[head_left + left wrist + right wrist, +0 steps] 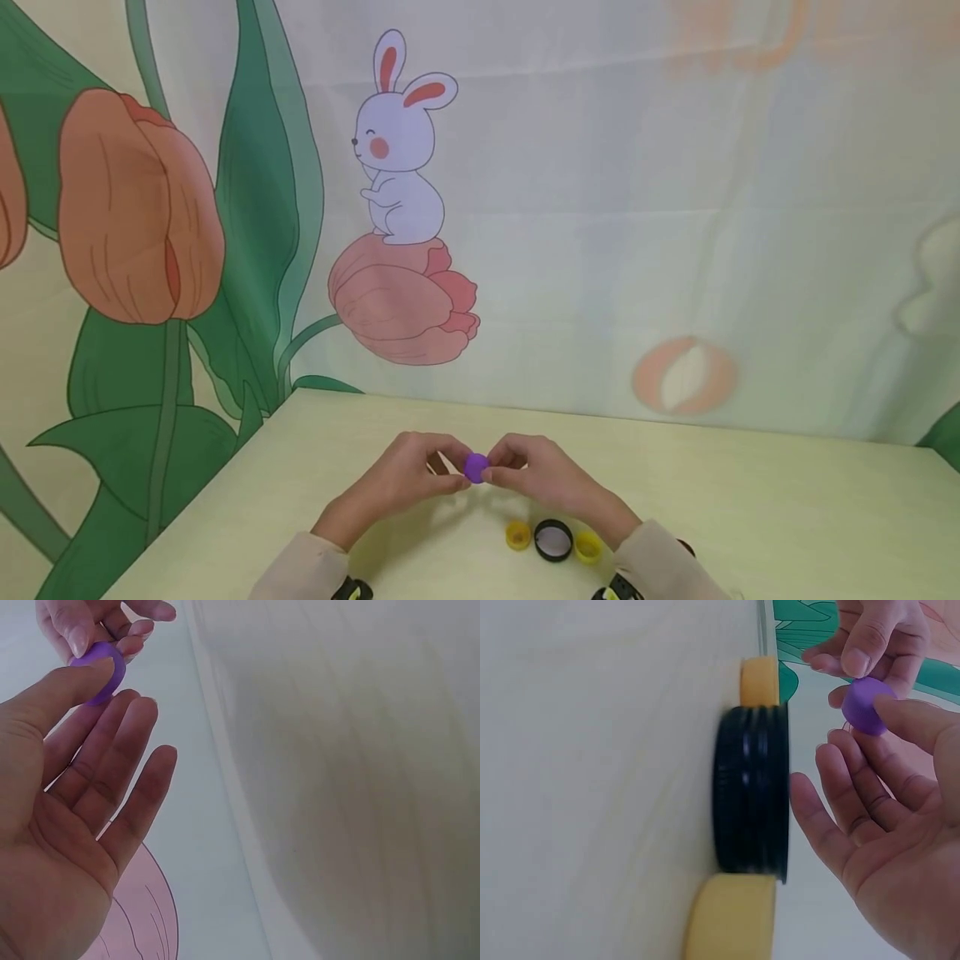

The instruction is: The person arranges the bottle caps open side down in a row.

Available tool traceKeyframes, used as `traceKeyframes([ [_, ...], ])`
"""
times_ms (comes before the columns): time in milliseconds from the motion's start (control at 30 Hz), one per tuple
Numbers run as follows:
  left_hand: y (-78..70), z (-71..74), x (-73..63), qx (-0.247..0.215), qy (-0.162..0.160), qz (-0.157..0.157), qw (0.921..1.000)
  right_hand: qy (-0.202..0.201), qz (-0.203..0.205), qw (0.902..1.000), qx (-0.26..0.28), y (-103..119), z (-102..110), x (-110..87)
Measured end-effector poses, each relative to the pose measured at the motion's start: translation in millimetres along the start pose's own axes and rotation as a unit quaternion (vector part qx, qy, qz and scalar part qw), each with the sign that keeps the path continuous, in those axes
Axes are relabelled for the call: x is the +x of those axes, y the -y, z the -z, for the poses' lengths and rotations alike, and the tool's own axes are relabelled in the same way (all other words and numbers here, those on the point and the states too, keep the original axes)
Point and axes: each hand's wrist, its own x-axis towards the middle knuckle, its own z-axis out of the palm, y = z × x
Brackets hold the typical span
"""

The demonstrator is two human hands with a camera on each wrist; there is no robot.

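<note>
A small, round purple disc [476, 468] is held up above the table between the two hands. The left hand [408, 473] pinches its left side between thumb and fingers. From the other side the right hand [543, 473] pinches it too, its thumb lying over the face, as the right wrist view shows. The remaining fingers of both hands stay loosely extended. Below the right hand, a black round lid-like piece [750, 791] stands in a row between a smaller yellow round piece [517, 522] and another yellow round piece [588, 534].
The pale table [750, 508] meets a fabric backdrop [562, 250] printed with tulips and a rabbit. Part of a dark red object [686, 547] shows behind the right sleeve [667, 562].
</note>
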Motion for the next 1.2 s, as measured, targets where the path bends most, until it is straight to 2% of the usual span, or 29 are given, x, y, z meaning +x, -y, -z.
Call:
traceKeyframes([
  [300, 0.3, 0.5, -1.8, 0.008, -0.030, -0.032, 0.9990, 0.006, -0.009, 0.9998, 0.020, 2.1, -0.7, 0.1],
  [567, 0.9, -0.9, -1.1, 0.007, -0.029, -0.056, 0.9980, 0.008, -0.015, 0.9983, 0.056, 2.1, -0.1, -2.7],
  [900, 1.8, -1.5, -2.1, 0.006, -0.030, -0.058, 0.9979, 0.017, -0.009, 0.9973, 0.071, 1.6, -1.2, -1.6],
  [1200, 0.8, -1.8, -0.9, -0.001, -0.020, -0.043, 0.9989, 0.011, -0.011, 0.9972, 0.073, 1.3, -1.6, -2.9],
])
